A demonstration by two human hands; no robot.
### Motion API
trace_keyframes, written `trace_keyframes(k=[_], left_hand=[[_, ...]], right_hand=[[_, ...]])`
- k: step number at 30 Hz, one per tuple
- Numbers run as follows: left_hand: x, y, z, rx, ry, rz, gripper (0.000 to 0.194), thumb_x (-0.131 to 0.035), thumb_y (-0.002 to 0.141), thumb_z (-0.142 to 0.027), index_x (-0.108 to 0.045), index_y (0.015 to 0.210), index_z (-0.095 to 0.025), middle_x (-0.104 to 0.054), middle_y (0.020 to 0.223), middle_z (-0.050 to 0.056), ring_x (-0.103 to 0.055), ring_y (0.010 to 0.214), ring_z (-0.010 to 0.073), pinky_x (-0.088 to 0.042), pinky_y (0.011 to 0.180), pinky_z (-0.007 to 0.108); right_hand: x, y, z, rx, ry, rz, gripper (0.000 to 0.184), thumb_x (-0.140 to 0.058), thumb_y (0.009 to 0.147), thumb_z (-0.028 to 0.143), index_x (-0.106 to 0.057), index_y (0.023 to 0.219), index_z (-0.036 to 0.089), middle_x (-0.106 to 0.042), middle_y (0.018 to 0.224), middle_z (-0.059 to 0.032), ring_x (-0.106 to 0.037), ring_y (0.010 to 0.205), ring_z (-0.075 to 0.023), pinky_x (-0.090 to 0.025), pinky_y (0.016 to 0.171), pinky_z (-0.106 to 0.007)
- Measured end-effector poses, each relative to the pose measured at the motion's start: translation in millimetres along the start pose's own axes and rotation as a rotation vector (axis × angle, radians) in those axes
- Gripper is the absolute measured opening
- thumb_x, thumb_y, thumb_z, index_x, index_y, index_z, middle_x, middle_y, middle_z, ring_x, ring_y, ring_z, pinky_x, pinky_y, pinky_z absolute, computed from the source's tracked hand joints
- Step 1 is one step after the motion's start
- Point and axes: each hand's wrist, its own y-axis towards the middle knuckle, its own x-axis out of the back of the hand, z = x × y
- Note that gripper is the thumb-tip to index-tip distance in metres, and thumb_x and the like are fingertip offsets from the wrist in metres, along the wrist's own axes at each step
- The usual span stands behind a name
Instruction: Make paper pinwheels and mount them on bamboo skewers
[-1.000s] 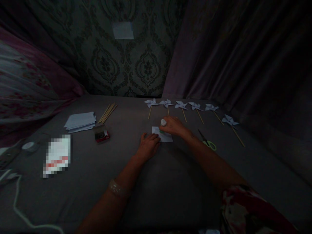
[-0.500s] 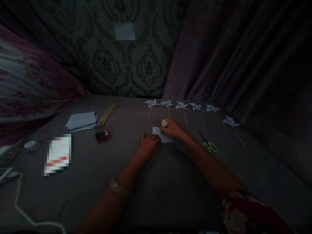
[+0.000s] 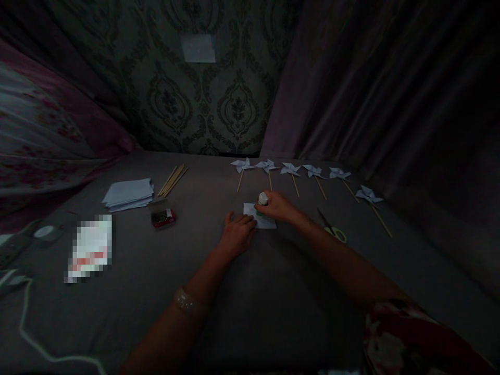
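A small white paper square (image 3: 265, 221) lies on the grey cloth surface in the middle. My left hand (image 3: 237, 233) rests flat on its near left corner with the fingers stretched out. My right hand (image 3: 275, 206) is closed round a small glue stick (image 3: 262, 198) with a white cap, held upright with its lower end on the paper. Both forearms reach in from the bottom of the view.
Several white paper pinwheels on sticks (image 3: 291, 173) lie in a row behind the hands. Green-handled scissors (image 3: 333, 228) lie to the right. To the left are a stack of white sheets (image 3: 128, 194), wooden sticks (image 3: 172, 180), a small red box (image 3: 163, 217) and a tape roll (image 3: 44, 232).
My right hand with the glue stick has shifted only slightly over the paper. My left hand has stayed in place.
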Motion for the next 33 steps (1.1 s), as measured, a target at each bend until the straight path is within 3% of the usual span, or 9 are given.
trace_keyframes(k=[3,6,11,15,22,28,33], left_hand=[[-0.3,0.4,-0.4,0.005,0.002,-0.006,0.027,-0.046,0.092,-0.022,-0.061,0.114,-0.023,-0.061,0.128,0.009,-0.053,0.120,0.0265,-0.021,0.107,0.061],[-1.0,0.6,-1.2,-0.003,0.002,-0.014,0.026,-0.046,0.092,-0.023,-0.062,0.113,-0.023,-0.062,0.125,0.009,-0.054,0.119,0.0263,-0.022,0.107,0.061],[-5.9,4.6,-0.3,0.002,0.037,-0.053,0.025,-0.042,0.095,-0.026,-0.064,0.105,-0.021,-0.058,0.132,0.012,-0.047,0.127,0.0292,-0.027,0.104,0.060],[-10.8,10.2,3.5,0.016,0.019,-0.072,0.025,-0.041,0.095,-0.025,-0.066,0.101,-0.022,-0.063,0.125,0.010,-0.052,0.122,0.0266,-0.028,0.104,0.058],[-13.8,10.4,8.0,-0.031,0.067,-0.077,0.029,-0.044,0.093,-0.021,-0.064,0.112,-0.026,-0.063,0.125,0.009,-0.051,0.123,0.0269,-0.028,0.104,0.058],[-11.0,11.2,9.0,-0.073,0.095,-0.013,0.032,-0.043,0.090,-0.016,-0.065,0.113,-0.023,-0.059,0.128,0.014,-0.054,0.119,0.0268,-0.030,0.106,0.056],[-8.9,12.7,11.4,-0.075,0.068,0.001,0.030,-0.041,0.092,-0.018,-0.064,0.110,-0.023,-0.059,0.129,0.011,-0.050,0.124,0.0274,-0.030,0.105,0.059]], right_hand=[[-12.5,-7.9,9.7,-0.125,-0.056,-0.134,0.022,-0.060,0.078,0.036,-0.062,0.087,0.017,-0.070,0.084,-0.0102,-0.063,0.074,-0.0205,-0.041,0.061,-0.027],[-18.3,-8.6,13.0,-0.193,-0.048,-0.178,0.021,-0.057,0.078,0.034,-0.061,0.090,0.017,-0.069,0.084,-0.0104,-0.063,0.074,-0.0209,-0.040,0.061,-0.027],[-13.2,1.3,-0.7,-0.029,0.101,-0.076,0.014,-0.061,0.073,0.030,-0.058,0.081,0.019,-0.065,0.075,-0.0020,-0.058,0.067,-0.0144,-0.039,0.058,-0.023],[-12.2,5.6,-11.9,0.068,0.251,-0.045,0.017,-0.063,0.070,0.025,-0.057,0.085,0.018,-0.064,0.076,0.0015,-0.057,0.067,-0.0119,-0.040,0.060,-0.021],[-31.7,-4.5,-8.1,-0.059,0.309,-0.246,0.018,-0.061,0.075,0.033,-0.058,0.085,0.018,-0.064,0.078,0.0003,-0.058,0.072,-0.0136,-0.042,0.065,-0.023],[-43.5,-9.5,3.9,-0.212,0.207,-0.260,0.029,-0.056,0.081,0.042,-0.060,0.096,0.018,-0.068,0.083,-0.0073,-0.063,0.078,-0.0200,-0.044,0.067,-0.028],[-47.4,-10.8,3.2,-0.209,0.176,-0.258,0.034,-0.055,0.084,0.044,-0.058,0.104,0.018,-0.069,0.090,-0.0109,-0.064,0.083,-0.0228,-0.045,0.071,-0.030]])
